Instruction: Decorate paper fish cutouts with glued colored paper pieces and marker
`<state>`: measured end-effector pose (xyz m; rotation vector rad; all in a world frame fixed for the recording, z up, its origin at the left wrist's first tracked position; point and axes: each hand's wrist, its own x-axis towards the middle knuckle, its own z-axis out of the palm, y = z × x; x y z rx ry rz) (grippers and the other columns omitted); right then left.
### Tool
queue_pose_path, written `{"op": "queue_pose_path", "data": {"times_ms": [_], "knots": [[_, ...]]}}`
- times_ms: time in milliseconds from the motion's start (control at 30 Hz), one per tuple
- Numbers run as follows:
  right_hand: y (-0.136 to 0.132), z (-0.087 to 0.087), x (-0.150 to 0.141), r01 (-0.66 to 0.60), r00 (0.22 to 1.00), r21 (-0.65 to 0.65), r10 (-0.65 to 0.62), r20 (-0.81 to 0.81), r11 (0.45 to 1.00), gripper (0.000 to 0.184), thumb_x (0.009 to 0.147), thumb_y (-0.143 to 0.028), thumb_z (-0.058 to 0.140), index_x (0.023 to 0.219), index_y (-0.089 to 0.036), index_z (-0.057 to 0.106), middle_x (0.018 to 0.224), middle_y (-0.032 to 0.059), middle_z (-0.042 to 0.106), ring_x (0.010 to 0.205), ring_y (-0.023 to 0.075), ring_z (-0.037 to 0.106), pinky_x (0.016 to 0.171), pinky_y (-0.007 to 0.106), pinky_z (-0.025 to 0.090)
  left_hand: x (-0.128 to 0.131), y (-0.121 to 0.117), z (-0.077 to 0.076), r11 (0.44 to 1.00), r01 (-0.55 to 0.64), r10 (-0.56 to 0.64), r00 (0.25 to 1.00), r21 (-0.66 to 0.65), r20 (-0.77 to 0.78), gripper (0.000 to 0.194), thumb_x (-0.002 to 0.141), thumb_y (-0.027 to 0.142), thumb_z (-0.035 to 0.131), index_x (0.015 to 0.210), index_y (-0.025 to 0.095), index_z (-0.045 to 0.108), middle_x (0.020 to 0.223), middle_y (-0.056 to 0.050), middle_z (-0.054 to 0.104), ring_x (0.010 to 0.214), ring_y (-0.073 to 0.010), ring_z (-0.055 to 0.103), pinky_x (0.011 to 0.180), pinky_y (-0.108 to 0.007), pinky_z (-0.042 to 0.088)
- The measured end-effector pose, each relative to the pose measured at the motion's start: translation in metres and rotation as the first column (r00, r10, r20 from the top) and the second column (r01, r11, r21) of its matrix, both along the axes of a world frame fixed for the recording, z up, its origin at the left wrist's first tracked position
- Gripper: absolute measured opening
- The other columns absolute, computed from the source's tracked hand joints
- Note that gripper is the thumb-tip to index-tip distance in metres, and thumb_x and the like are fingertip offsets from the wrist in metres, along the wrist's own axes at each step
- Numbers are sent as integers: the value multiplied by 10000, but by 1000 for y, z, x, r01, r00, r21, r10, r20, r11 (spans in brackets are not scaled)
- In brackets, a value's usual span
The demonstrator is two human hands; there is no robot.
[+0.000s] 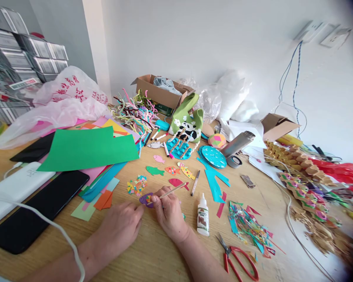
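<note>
At my far left, a white slab (20,182) is running out of view, and a black phone (41,211) is lying beside it. A white cable (51,223) is passing over both and then across my left forearm. A green sheet (90,150) is covering much of the coloured paper (101,188) stacked beneath.

My left hand (122,225) is resting on the wooden table (129,258), fingers bending in and their tips reaching the lower edge of the purple fish (146,198). Its thumb is mostly hiding, so I cannot tell whether I am pinching the fish or only steadying it. The fish is lying flat between my hands, just below a heap of paper bits (137,185); my right hand (170,214) is covering its right end — patches of colour are showing on its body.

My right hand is gripping a thin wooden stick (175,189) between thumb and fingers, one end pointing up and right over a red fish (176,182). Something small and teal (184,216) is peeking out beside that hand, too hidden to name.

Further right, a pen (195,183) is lying near a standing glue bottle (203,215). Red-handled scissors (238,256) are reaching the bottom edge below some paper shreds (248,225), and egg cartons (301,188) are blurring towards the dark right border.
</note>
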<state>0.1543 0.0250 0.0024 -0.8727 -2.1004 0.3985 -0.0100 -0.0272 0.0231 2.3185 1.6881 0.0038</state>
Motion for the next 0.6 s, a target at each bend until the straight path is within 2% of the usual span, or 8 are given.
{"op": "queue_pose_path", "data": {"times_ms": [67, 233, 333, 467, 600], "knots": [[0, 0, 0, 6, 1000, 8, -6, -13, 1000, 394, 1067, -303, 347, 785, -215, 607, 660, 16, 625, 662, 170, 546, 688, 315, 403, 0, 0, 0, 1000, 4, -5, 1000, 31, 25, 350, 871, 45, 375, 965, 199, 675, 947, -89, 705, 938, -271, 666, 763, -382, 516], [2, 4, 5, 38, 998, 25, -37, -53, 999, 417, 1059, -313, 358, 712, -215, 567, 618, 11, 595, 617, 167, 524, 646, 314, 405, -1, 1, -1, 994, 24, -34, 995, 104, 99, 427, 843, 12, 401, 1123, 192, 668, 1083, -101, 661, 1087, -273, 593, 956, -431, 480], [7, 8, 17, 183, 971, 4, -180, -155, 983, 448, 1052, -336, 365, 662, -218, 551, 576, 10, 557, 614, 173, 540, 623, 314, 414, -1, 1, -1, 993, 23, -35, 994, 112, 105, 424, 843, 18, 413, 1123, 197, 676, 1118, -100, 640, 1114, -281, 565, 958, -441, 482], [17, 10, 32, 387, 872, -108, -402, -281, 916, 446, 1040, -389, 392, 694, -210, 609, 571, -1, 541, 593, 169, 562, 607, 309, 430, -1, 2, 0, 995, 29, -39, 994, 100, 104, 410, 838, 19, 423, 1094, 187, 695, 1133, -109, 633, 1129, -282, 539, 965, -445, 481], [21, 11, 36, 429, 834, -172, -462, -303, 887, 424, 1035, -417, 398, 776, -195, 649, 611, -5, 564, 552, 146, 541, 557, 280, 421, -1, 2, 1, 993, 36, -49, 992, 114, 118, 395, 830, 19, 436, 1074, 177, 704, 1162, -107, 639, 1164, -287, 514, 1015, -461, 458]]}}
